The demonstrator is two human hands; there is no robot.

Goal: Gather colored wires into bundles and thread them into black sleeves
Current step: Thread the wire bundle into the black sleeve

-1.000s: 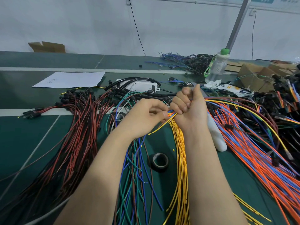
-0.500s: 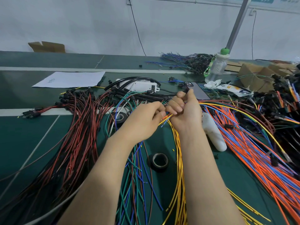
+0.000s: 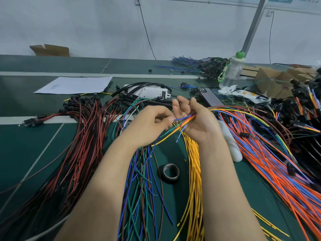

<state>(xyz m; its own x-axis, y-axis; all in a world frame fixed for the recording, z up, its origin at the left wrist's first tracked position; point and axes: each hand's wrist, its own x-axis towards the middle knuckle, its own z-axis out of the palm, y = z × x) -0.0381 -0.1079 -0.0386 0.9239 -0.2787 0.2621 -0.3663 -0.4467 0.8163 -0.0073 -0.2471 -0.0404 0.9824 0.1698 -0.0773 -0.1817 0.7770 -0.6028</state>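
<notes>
A pale white-painted wall [image 3: 191, 28] runs behind the long dark-green workbench [image 3: 26, 153], well beyond the left hand [image 3: 152, 122] and the right hand [image 3: 198, 125]. A thin black cable [image 3: 147, 32] hangs down it; a grey metal post [image 3: 254, 23] slants up beyond the right hand. The light is soft and even.

Open mat [image 3: 22, 148] left; tape roll [image 3: 171, 180] between mixed wires [image 3: 139, 188] and yellow wires [image 3: 194, 171]
</notes>
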